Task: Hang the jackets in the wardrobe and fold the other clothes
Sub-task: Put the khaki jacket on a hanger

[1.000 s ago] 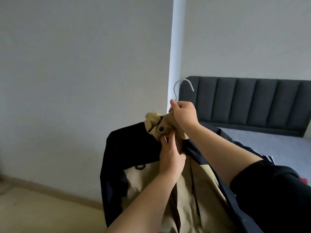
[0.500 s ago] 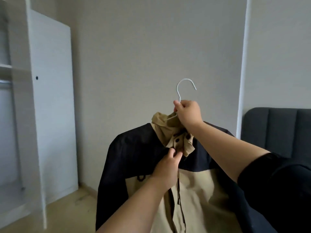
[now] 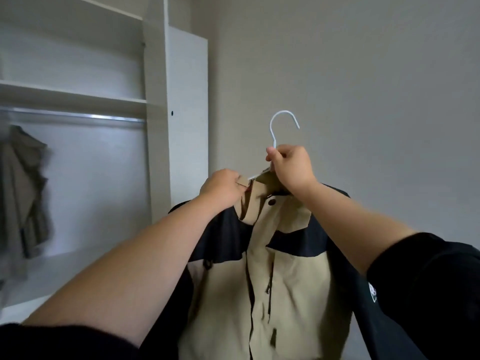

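While the beige-and-navy jacket hung on a white hanger, it was held up in mid-air, to the right of the wardrobe rail and slightly below it, not yet inside the wardrobe. R. hand: fingers curled round the hanger neck just under the hook, carrying the weight. L. hand: thumb & fingers pinched a corner of the collar, drawing it outward toward the rail side. An olive garment hung from the rail's left end; a shelf sat directly above the rail. Step judged: straightening the collar before hooking on; folding not in view. Risks (judgement): (1) the L.-hand tug could drag the collar sideways & slip a shoulder off the hanger, since the front looked only partly closed; (2) the hook opened away from the rail, so w/o a turn it could miss the rail; (3) the shelf close above the rail left little room, so a hasty lift could knock the hook against it.
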Available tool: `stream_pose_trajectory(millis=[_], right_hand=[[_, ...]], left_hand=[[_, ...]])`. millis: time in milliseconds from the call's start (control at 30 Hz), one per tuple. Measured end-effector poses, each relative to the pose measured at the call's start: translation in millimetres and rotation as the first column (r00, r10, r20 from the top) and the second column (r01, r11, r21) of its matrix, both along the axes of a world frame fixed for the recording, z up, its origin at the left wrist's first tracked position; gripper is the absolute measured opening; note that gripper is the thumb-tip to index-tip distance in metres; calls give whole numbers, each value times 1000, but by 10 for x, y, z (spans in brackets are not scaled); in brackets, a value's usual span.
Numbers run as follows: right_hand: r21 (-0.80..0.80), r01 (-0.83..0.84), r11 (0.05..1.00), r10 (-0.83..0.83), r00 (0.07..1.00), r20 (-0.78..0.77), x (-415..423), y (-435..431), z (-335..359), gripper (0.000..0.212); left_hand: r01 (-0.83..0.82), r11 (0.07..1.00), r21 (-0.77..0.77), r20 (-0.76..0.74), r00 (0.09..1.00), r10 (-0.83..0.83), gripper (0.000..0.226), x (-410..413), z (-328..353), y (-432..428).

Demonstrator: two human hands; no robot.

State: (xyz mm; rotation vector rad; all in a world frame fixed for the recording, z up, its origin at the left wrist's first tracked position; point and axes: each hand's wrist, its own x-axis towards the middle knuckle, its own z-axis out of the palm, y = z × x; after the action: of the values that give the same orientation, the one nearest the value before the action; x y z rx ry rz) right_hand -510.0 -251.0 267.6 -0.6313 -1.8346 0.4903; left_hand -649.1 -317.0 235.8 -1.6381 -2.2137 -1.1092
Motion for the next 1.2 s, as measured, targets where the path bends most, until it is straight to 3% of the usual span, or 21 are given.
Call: stream_pose_trajectory(millis=[133,167,233,300,333,433,500,633,800,900,1067,1200], right_hand=[[16,114,993,-113,993,-31,-55,74,-150,32],[-52,99,994,-97,994,48,-46,108,-221,36],[-132,68,989,-17,935,354,-28,141,-373,28],[-38,99,994,-55,785,617,-2,159,-484,11],[18,131,991,-110,746,656,9,160,-506,10],[34,174,984,-166,843,512,30,182,-575,30],[0,199,980,-179,884,433,16,187,-653,34],[-35,227,973,-188,876,445,-46,273,-871,31],[10,348,937,-330,878,348,-179,586,-1210,18],[19,383,923,-370,875,313,-340,891,-1386,10],[64,419,906,-418,856,306,-798,1572,-1592,11],[7,416,909,-388,841,377,-1141,1905,-1494,8]], left_hand=[[-26,994,109,131,991,12,32,-275,-120,-176],[-24,992,127,132,991,7,30,-326,-158,-196],[-28,986,165,113,994,9,25,-382,-203,-234],[-24,981,195,70,998,10,21,-412,-227,-249],[-22,978,205,54,998,11,18,-418,-234,-259],[-28,971,239,34,999,20,8,-491,-251,-267],[-20,972,233,27,1000,14,12,-567,-287,-245],[86,984,157,9,996,-88,26,-750,-515,-130],[17,999,-36,24,1000,-16,19,-1082,-814,203],[-25,999,-48,73,997,28,42,-1268,-1024,563],[-5,998,-68,69,998,9,38,-1708,-1212,1255],[0,994,-112,76,997,8,36,-2034,-1122,1561]])
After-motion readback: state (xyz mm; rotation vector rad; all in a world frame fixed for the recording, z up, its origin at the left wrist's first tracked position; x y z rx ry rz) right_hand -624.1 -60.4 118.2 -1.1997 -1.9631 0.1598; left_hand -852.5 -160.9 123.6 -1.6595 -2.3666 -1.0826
